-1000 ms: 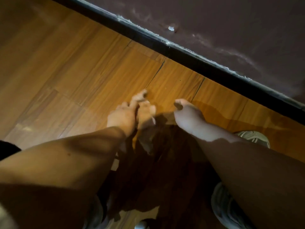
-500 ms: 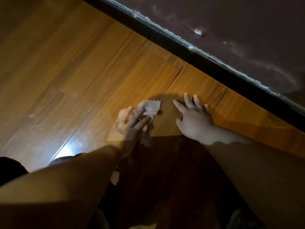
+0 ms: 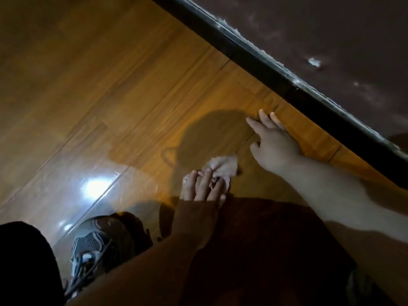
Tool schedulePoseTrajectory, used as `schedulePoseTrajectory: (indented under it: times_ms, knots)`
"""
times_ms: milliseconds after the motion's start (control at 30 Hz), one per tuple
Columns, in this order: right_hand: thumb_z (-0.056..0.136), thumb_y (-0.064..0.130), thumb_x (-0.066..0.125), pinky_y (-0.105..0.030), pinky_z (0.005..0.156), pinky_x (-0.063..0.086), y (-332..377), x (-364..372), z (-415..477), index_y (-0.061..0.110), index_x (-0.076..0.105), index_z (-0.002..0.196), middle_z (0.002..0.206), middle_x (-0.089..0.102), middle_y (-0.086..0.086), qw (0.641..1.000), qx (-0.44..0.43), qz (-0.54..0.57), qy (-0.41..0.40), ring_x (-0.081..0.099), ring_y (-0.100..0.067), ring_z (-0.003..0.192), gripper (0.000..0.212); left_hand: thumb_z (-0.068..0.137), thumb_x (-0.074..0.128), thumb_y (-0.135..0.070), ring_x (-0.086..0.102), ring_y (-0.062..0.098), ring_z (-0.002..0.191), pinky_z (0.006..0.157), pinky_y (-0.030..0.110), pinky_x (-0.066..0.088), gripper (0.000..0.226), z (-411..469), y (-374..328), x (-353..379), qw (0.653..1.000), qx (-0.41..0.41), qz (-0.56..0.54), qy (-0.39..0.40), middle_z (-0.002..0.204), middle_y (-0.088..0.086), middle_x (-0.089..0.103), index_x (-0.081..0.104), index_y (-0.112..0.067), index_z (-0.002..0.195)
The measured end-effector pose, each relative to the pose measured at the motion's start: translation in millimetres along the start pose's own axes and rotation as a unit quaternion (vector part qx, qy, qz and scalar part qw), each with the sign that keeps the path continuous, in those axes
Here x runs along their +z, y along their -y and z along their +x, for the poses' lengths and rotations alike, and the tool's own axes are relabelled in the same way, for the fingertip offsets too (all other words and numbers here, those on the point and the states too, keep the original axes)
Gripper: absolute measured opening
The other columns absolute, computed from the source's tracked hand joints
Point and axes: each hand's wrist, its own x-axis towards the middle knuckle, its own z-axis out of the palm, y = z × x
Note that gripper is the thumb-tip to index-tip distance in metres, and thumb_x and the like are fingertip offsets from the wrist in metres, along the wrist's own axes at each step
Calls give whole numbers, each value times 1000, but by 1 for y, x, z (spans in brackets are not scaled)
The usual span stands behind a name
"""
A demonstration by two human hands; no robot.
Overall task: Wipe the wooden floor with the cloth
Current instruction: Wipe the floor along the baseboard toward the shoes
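Observation:
A small pale crumpled cloth (image 3: 224,165) lies on the wooden floor (image 3: 136,102) in the middle of the head view. My left hand (image 3: 204,187) lies flat on the near part of the cloth, fingers straight and pressing it onto the boards. My right hand (image 3: 272,143) rests on the floor to the right of the cloth, fingers spread and straight, holding nothing. It is apart from the cloth, close to the skirting.
A black skirting board (image 3: 265,62) runs diagonally under a dark wall (image 3: 331,36) at the upper right. My grey shoe (image 3: 97,241) stands at the lower left. A bright light reflection (image 3: 95,187) shines on the boards to the left. My shadow darkens the floor near me.
The view has swung so the wall sits further right. My left hand went from bunching the cloth to pressing it flat. My right hand opened and spread on the floor.

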Motion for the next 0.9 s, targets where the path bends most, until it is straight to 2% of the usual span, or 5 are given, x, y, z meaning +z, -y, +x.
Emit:
schedulePoseTrajectory:
  times_ms: [67,267,533,800,900]
  knots:
    - [101,27,41,-39,121,15,0,0,0,38,13,154,163,-4,8,1000,8,6,-1,-7,-16,149,61,94,43,-30,44,39,128,111,46,29,42,12,19,-3,998,8,30,-59,138,18,52,62,-10,125]
    - [100,30,41,-44,121,1,3,3,13,38,14,153,163,-4,6,999,-9,-28,-26,-11,-19,149,60,101,33,-30,20,42,140,116,43,8,50,61,104,-28,818,-546,-96,-153,158,17,17,34,-15,148]
    - [100,30,39,-43,121,4,-10,-7,30,35,18,154,163,1,6,998,-1,-14,-63,-7,-18,149,58,89,53,-31,19,34,143,115,46,12,63,57,-3,-16,998,-8,-31,-48,158,6,24,34,-24,148]
    - [100,35,40,-37,121,11,-43,1,23,27,20,154,163,8,2,995,-6,-5,-98,0,-17,149,58,98,38,-32,4,27,148,118,47,4,65,169,96,-57,947,-293,-109,-75,161,10,1,9,-15,154]
    - [99,34,41,-34,118,12,-56,8,17,25,25,153,162,14,3,991,10,20,-132,6,-16,149,57,99,39,-32,18,27,145,119,45,8,58,161,57,-42,973,-170,-124,-94,157,10,23,23,-17,152]
